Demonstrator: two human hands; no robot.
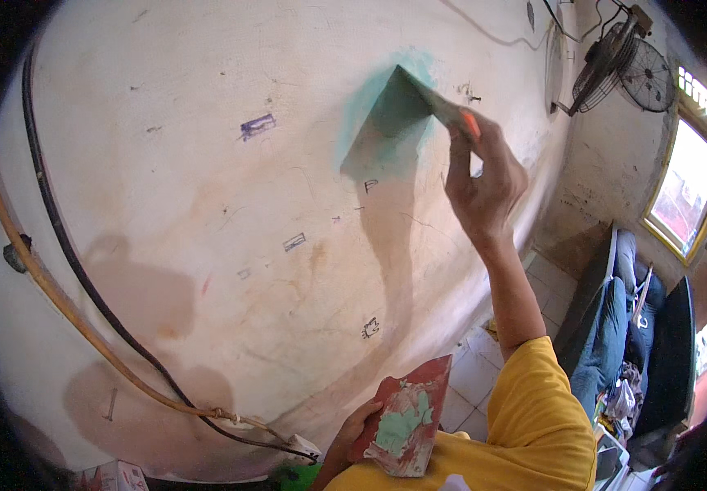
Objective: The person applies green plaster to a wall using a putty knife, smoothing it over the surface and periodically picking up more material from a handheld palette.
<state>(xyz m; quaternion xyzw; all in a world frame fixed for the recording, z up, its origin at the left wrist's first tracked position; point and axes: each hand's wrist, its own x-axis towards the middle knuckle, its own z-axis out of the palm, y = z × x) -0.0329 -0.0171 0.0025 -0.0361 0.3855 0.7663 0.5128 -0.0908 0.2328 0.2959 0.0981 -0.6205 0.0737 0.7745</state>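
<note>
Right, largest thing first and working down.

Wall (206,204): cream plaster, stained and scuffed, with small pen marks and a hairline crack; it fills most of the view.
Cables (67,270): a black one and an orange-tan one curve down the wall's left side and meet at a white socket block (304,446) near the bottom.
Shadows: a dark shape of the raised arm falls on the wall under the green patch, and softer ones sit low on the left.
Chairs (607,327): dark seats against the side wall on the right, with denim clothes heaped on them, well apart from the work.
Window (684,192): yellow-framed, bright, far right.
Fan (623,65): wall-mounted, top right, with its cord hanging beside it.
Green patch (386,106): fresh teal filler smeared high on the wall, a wedge shape.
Right hand (484,176): raised on a yellow-sleeved arm, fingers wrapped tight round the orange handle of the putty knife (435,102).
Putty knife: blade pressed flat to the wall at the green patch's right edge; nothing stands between it and the plaster.
Left hand (353,434): low by the body, fingers curled under the edge of the red board (406,421).
Red board: tilted, with a blob of green filler on its face, well below the patch.
</note>
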